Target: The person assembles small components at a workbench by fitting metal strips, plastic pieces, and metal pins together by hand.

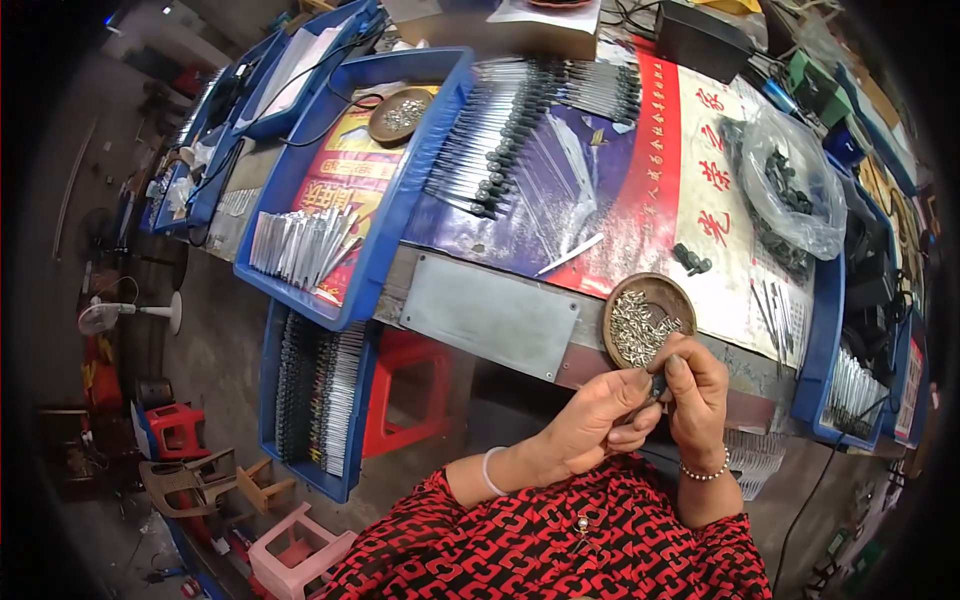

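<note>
My left hand (590, 425) and my right hand (697, 392) meet in front of me, just past the table's front edge. Both are closed, fingertips pinching one small dark piece (657, 386) between them. Fingers cover most of it, so its exact kind cannot be made out. Right beyond my fingers stands a round wooden bowl (608, 322) holding many small shiny metal pins (634, 330). A few black plastic parts (690, 259) lie on the table beyond the bowl. To their left rests a single slim silver rod (570, 254).
Rows of silver rods with black ends (490, 135) lie at the back. A blue tray (375, 270) at left holds loose rods and another wooden bowl (378, 128). At right are a clear bag of black parts (815, 215) and another blue tray (822, 350). A red stool (420, 400) stands below.
</note>
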The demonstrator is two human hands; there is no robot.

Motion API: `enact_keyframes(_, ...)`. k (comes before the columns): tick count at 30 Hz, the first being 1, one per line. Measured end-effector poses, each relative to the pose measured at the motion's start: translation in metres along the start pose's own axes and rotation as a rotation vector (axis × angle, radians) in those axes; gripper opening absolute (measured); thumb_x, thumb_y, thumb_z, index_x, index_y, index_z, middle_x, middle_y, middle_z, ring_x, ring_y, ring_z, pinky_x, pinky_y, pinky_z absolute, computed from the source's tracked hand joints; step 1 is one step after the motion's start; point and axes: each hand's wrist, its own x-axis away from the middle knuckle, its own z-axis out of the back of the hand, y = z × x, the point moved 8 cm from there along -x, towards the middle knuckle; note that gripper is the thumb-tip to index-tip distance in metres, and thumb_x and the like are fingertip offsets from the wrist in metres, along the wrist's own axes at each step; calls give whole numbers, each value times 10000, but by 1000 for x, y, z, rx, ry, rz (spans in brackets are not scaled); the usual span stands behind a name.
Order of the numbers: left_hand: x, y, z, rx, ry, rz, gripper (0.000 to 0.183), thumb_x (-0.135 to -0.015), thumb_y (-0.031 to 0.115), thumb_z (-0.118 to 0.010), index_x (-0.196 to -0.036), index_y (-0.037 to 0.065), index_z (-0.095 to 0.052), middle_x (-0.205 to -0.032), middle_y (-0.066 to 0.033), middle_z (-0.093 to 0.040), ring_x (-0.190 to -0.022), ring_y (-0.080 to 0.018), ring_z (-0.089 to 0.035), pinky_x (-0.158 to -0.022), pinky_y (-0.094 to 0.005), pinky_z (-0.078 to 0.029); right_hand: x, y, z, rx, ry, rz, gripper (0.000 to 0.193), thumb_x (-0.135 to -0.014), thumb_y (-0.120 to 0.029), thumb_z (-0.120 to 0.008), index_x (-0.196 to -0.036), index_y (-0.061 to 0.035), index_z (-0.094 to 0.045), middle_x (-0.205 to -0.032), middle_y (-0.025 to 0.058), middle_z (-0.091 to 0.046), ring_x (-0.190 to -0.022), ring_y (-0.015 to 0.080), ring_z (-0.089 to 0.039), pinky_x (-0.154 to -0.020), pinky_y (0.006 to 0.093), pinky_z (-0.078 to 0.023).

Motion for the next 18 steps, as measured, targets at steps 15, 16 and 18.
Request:
enact_keyframes(15, -6, 6, 4, 48, -27, 4, 284, -937, 354, -490, -963, 72, -499, -658, 16, -447, -437, -29, -316, -407, -169, -254, -8, 12, 2, -93, 89, -76, 186, -936, -156, -507, -862, -3, -585, -710, -38, -519, -614, 19, -443, -549, 173, -362)
enact_keyframes(16, -7, 4, 5, 56, -29, 19, 284, -937, 354, -490, -963, 72, -499, -658, 16, -447, -437, -29, -316, -407, -169, -254, -10, 13, 0, -132, 53, -98, 185, -935, -156, -511, -871, -1, -590, -712, -37, -525, -624, 20, -447, -557, 175, -369)
enact_keyframes(18, -8, 5, 4, 63, -69, -14, 314, -936, 357, -489, -985, 47, -509, -656, 18, -446, -437, -27, -315, -407, -170, -254, -12, 15, -2, -181, -1, -132, 183, -932, -157, -520, -895, 1, -606, -723, -33, -544, -646, 22, -458, -570, 176, -383)
